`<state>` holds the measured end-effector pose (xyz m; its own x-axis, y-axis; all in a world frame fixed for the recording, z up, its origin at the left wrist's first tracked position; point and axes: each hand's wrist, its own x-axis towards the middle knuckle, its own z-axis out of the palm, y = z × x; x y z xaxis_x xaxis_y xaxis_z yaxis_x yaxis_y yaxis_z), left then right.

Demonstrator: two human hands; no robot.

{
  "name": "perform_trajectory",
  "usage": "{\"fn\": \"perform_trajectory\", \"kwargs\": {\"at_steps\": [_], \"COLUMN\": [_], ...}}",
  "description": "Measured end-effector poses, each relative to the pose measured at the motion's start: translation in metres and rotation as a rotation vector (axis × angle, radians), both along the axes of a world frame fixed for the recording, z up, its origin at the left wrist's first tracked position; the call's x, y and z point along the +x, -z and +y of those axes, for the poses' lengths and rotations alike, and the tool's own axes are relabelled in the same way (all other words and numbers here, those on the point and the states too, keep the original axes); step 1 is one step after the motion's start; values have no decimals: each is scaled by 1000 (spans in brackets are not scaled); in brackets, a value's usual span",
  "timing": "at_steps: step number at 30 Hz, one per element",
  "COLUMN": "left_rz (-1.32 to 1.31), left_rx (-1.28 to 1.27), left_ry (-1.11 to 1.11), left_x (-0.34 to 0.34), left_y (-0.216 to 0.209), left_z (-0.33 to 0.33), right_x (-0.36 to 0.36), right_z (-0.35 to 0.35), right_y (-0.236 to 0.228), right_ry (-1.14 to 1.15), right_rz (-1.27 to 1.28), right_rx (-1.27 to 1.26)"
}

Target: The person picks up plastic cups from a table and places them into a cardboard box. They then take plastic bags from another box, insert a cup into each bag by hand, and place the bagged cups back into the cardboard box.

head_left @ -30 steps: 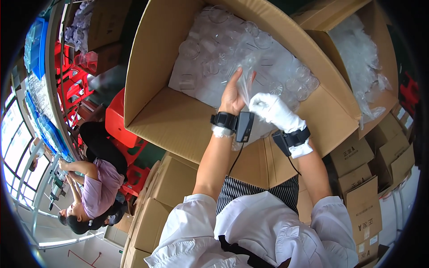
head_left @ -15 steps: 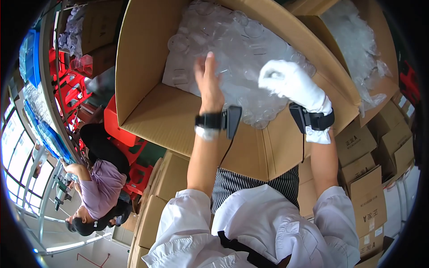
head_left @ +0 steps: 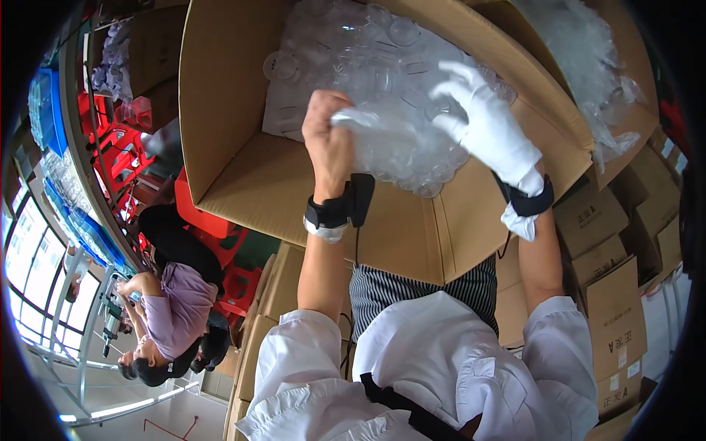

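My bare left hand [head_left: 327, 136] is raised over the open cardboard box [head_left: 287, 173], its fingers curled into a fist. From the fist a limp whitish piece [head_left: 358, 117] points right, smeared by motion, so its kind is unclear. To the right, my right hand [head_left: 482, 121] wears a white glove. Its fingers are spread and nothing shows between them. Beneath both hands, the box holds many clear round plastic pieces [head_left: 403, 31] and clear film on a white slotted sheet [head_left: 283, 110]. Both wrists carry black straps with a small device.
Another carton [head_left: 625, 154] with clear plastic bags [head_left: 577, 59] stands at upper right. Cardboard boxes [head_left: 618, 316] are stacked at right. On the left are red stools [head_left: 239, 290], a bench with blue trays [head_left: 45, 110], and a seated person in a mauve top [head_left: 184, 298].
My left hand has gone from open to a fist with the whitish piece in it. My right hand has opened from curled fingers to spread ones.
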<state>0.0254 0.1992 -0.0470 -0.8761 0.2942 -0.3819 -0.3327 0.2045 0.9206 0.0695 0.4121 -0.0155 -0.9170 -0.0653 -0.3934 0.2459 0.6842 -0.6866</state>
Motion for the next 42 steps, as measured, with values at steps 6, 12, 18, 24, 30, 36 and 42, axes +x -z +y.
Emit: {"fn": "perform_trajectory", "kwargs": {"at_steps": [6, 12, 18, 24, 30, 36, 42], "left_rz": [340, -342, -178, -800, -1423, -1540, -1437], "left_rx": [-60, 418, -151, 75, 179, 652, 349], "left_ry": [234, -9, 95, -594, -839, -832, -929], "left_x": [10, -2, 8, 102, 140, 123, 109], "left_y": [-14, -5, 53, 100, 102, 113, 125], "left_z": [47, 33, -24, 2, 9, -3, 6], "right_x": [-12, -12, 36, 88, 83, 107, 85], "right_z": [-52, -39, -47, -101, -95, -96, -69], "right_y": [-10, 33, 88, 168, 147, 117, 48], "right_ry": [214, 330, -229, -193, -94, -182, -88], "right_rz": [298, -302, -376, -439, -449, -144, -180], "right_rx": [-458, -879, 64, 175, -44, -195, -235]}}
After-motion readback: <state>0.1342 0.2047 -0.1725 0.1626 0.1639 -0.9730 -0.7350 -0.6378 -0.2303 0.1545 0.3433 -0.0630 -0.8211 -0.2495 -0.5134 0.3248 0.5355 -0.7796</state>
